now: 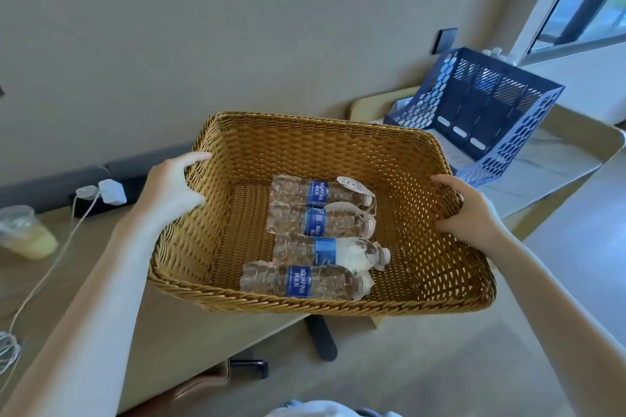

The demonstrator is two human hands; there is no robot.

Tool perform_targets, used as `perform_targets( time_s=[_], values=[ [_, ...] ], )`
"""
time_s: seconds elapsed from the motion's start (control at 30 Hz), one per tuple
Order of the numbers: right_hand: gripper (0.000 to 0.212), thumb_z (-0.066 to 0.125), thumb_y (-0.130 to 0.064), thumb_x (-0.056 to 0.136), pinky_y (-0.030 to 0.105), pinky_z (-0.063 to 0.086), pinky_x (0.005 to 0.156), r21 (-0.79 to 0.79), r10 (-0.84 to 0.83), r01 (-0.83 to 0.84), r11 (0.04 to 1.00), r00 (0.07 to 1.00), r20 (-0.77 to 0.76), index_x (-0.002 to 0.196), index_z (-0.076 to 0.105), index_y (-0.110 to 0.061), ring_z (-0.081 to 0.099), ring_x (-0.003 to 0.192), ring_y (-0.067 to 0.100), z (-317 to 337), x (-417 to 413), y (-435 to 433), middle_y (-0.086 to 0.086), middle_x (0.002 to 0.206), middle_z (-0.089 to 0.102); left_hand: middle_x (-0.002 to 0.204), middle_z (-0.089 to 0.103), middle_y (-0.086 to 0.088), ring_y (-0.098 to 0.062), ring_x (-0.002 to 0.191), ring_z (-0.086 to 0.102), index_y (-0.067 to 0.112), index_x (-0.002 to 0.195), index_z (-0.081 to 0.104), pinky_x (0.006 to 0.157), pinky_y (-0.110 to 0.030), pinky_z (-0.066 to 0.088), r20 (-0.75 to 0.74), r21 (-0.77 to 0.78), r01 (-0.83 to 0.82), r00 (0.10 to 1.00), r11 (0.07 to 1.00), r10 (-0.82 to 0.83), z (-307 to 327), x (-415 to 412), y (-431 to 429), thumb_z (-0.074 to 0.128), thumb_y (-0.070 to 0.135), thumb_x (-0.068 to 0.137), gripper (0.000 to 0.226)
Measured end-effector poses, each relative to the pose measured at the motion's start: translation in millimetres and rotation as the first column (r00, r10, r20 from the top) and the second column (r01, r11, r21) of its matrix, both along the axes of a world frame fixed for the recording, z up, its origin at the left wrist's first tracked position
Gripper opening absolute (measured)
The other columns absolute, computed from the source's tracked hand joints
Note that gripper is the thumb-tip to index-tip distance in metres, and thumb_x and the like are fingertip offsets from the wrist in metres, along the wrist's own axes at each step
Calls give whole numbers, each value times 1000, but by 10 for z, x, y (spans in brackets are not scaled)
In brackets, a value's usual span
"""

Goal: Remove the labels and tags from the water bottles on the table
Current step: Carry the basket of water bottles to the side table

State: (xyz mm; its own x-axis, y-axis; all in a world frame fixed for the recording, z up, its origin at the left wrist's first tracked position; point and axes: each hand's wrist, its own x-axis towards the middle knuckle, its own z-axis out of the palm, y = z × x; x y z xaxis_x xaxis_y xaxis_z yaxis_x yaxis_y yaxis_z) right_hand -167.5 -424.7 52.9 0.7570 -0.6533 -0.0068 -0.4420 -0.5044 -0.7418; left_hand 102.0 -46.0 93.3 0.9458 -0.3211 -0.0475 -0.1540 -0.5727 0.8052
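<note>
A brown wicker basket [305, 135] is held up over the table edge. My left hand [172, 186] grips its left rim and my right hand [471, 210] grips its right rim. Several clear water bottles lie side by side on the basket floor, caps to the right, each with a blue label: the far one [321, 192] carries a round white tag [350, 183] by its neck, then a second bottle [320, 221], a third bottle [330, 251] with a paler label, and the nearest bottle [301, 281].
A beige table [189, 332] runs below the basket. On its left stand a plastic cup of yellow drink [25, 234], white chargers [108, 191] and a cable [40, 284]. A blue perforated file rack [487, 112] stands at the far right. A chair base [320, 335] shows on the floor.
</note>
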Motion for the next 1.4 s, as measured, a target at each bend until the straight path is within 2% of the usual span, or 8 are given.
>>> perform_targets(
  time_s=[0.3,0.47,0.7,0.83,0.93,1.13,1.3,1.4],
  values=[
    [93,86,6,62,27,37,98,-28,-147,147,989,989,13,141,54,-32,51,114,15,-6,-770,-202,0,135,57,110,68,-11,-17,52,65,35,140,53,45,-21,46,88,104,194,975,976,-203,51,-349,-585,85,-1,70,85],
    [96,87,6,58,32,39,108,27,-278,277,960,960,27,140,55,-35,51,118,17,-84,-1418,-326,1,139,56,80,70,-5,-6,29,48,34,138,55,32,-16,38,138,160,300,937,940,-322,-23,-559,-1079,80,-7,69,84],
    [96,87,9,57,37,31,117,54,-457,455,889,887,60,138,56,-33,46,132,21,-201,-2461,-411,0,140,55,114,70,-10,-2,43,55,31,139,56,42,-8,36,181,161,495,836,854,-518,-214,-1032,-1880,85,-1,68,83],
    [98,89,8,57,34,29,111,46,-576,574,817,817,34,139,55,-33,42,123,12,-269,-3049,-311,0,139,54,121,69,-9,-5,71,58,29,137,59,65,-12,41,184,172,609,752,774,-633,-291,-1368,-2342,85,0,67,80],
    [97,86,13,59,29,28,103,87,-657,654,751,754,11,138,54,-33,40,121,11,-343,-3476,-185,-3,135,51,119,69,-8,-1,71,59,28,135,60,63,-11,41,173,187,686,681,703,-711,-349,-1647,-2681,80,-4,67,77],
    [97,84,11,62,8,33,76,88,-778,778,622,626,-41,138,52,-39,51,109,9,-385,-4277,184,-9,127,52,117,69,-8,-26,89,68,29,136,58,76,-34,55,117,196,824,519,531,-847,-480,-2263,-3305,77,-8,69,79],
    [95,83,8,62,14,43,87,59,-872,873,484,487,-59,139,52,-36,58,108,13,-340,-4689,618,-5,126,59,119,70,-8,-29,95,68,30,136,58,84,-35,54,138,200,901,363,385,-921,-562,-2755,-3744,76,-6,67,80],
    [90,82,5,63,27,41,99,28,-923,925,379,380,-59,138,54,-36,55,115,17,-324,-4831,898,-4,128,59,123,68,-6,-14,88,62,30,135,59,77,-20,47,145,191,933,279,303,-949,-594,-3025,-3965,74,-6,67,79]
  ],
)
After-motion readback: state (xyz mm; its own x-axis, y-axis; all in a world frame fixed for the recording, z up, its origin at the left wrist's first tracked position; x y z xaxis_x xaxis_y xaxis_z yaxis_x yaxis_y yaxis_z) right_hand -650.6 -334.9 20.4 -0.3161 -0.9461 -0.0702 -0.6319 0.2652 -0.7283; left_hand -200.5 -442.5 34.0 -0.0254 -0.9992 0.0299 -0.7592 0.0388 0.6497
